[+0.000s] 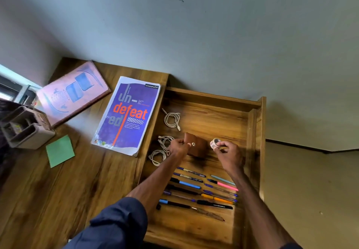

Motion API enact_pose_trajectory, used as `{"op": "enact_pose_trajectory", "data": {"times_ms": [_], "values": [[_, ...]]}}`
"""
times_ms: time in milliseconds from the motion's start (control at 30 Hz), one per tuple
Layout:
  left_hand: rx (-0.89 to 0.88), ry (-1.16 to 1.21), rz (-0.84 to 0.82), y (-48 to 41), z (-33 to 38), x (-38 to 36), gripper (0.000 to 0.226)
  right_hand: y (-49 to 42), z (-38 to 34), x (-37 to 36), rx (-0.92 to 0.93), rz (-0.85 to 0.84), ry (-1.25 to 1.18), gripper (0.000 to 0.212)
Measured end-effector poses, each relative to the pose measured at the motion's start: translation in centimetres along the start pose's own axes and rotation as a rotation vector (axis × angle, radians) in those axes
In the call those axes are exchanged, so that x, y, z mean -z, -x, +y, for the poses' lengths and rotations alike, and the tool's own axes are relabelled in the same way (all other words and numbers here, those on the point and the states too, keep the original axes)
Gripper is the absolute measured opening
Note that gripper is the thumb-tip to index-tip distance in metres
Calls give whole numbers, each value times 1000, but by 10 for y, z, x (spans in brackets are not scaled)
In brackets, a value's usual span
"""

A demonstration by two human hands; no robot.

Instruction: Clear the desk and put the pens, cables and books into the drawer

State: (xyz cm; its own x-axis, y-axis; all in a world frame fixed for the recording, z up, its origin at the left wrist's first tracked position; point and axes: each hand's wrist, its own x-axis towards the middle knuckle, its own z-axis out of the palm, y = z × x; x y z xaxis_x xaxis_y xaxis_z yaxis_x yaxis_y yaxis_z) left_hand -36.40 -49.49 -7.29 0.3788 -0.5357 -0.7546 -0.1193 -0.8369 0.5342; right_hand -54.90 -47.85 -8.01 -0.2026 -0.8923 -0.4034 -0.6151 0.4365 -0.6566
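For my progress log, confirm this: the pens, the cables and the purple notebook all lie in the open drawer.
Not quite. The head view shows the pens and cables in the open drawer, but the purple notebook lies on the desk beside it.

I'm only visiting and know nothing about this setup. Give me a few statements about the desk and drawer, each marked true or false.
1. The pens lie inside the drawer. True.
2. The purple notebook is in the drawer. False: it lies on the desk, beside the drawer.
3. The left hand holds a brown pouch. True.
4. The right hand is empty. False: it pinches a roll of tape.
5. The white cables lie on the desk. False: they are coiled in the drawer.
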Motion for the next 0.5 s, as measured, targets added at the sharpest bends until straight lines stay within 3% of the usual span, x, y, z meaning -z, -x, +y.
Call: {"op": "enact_pose_trajectory", "data": {"times_ms": [167, 333, 500], "values": [[-34, -188, 40, -9, -9, 5, 37, -9, -6, -9, 51, -38, 57, 21], [-182, -415, 109, -10, -18, 12, 28, -21, -22, -23, 110, -32, 102, 20], [-275, -438, 98, -13, -20, 17, 17, -48, -51, -36, 230, -39, 227, 22]]}}
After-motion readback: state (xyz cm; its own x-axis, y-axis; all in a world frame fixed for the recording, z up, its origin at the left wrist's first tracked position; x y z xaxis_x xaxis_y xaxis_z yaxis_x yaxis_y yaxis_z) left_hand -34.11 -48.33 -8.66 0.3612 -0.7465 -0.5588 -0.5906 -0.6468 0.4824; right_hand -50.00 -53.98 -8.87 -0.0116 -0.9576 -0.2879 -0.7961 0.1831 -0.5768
